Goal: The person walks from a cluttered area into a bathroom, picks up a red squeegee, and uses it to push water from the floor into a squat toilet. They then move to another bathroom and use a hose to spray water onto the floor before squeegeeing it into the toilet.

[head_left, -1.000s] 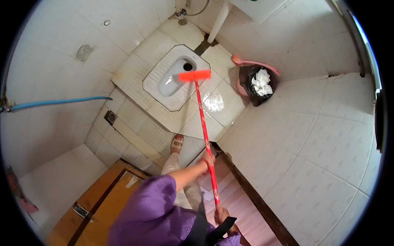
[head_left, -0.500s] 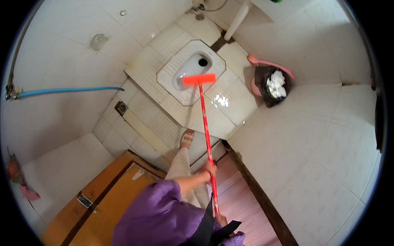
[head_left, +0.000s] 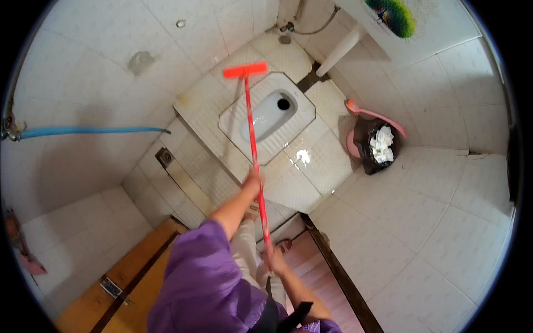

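A red floor squeegee [head_left: 252, 130] stretches away from me, its wide flat head [head_left: 245, 70] over the tiles at the far left edge of the squat toilet. My left hand [head_left: 254, 182] is wrapped around the middle of the handle. Lower down, my right hand [head_left: 272, 260] grips it close to the near end. The handle crosses above the white squat toilet [head_left: 267, 150], which is set in a raised tiled step. Whether the blade touches the tiles, I cannot tell.
At right stands a pink bin [head_left: 352, 145] with a black liner [head_left: 366, 158] and crumpled white paper, beside a pink long-handled brush [head_left: 383, 117]. A blue hose [head_left: 94, 131] runs along the left wall. A wooden door [head_left: 139, 272] is at lower left; a white pipe [head_left: 341, 53] stands behind the toilet.
The squeegee head has moved from over the toilet bowl to the far left tiles. Both hands have reached farther forward with the handle, and the view has shifted slightly.
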`<control>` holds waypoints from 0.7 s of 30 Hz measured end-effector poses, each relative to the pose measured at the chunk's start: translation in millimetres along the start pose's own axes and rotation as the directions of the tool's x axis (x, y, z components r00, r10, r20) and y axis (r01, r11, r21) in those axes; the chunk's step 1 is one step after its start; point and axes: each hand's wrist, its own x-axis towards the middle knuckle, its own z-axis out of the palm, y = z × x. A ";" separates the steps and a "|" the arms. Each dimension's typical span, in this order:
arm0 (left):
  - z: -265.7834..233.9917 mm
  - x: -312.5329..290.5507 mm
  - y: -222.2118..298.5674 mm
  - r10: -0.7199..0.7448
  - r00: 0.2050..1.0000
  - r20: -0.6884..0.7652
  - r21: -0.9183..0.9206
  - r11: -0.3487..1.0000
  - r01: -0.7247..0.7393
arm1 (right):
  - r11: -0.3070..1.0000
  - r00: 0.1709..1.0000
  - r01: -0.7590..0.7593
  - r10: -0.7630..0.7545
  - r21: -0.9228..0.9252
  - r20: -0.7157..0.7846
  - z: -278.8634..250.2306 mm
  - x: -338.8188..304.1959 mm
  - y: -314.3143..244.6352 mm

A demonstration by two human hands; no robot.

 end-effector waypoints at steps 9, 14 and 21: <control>-16.6 -20.9 131.6 0.146 0.989 0.018 0.183 0.972 -0.147 | 0.926 0.995 -0.097 0.082 0.365 0.056 1.7 9.9 -78.7; -58.0 10.6 113.2 0.125 0.979 -0.160 0.318 0.945 -0.068 | 0.926 0.986 -0.135 0.091 0.351 0.139 25.0 26.3 -87.4; 75.9 -208.7 -91.7 -0.079 0.993 -0.092 0.323 0.941 0.105 | 0.971 0.976 -0.219 0.218 -0.102 -0.017 -11.6 -174.2 107.3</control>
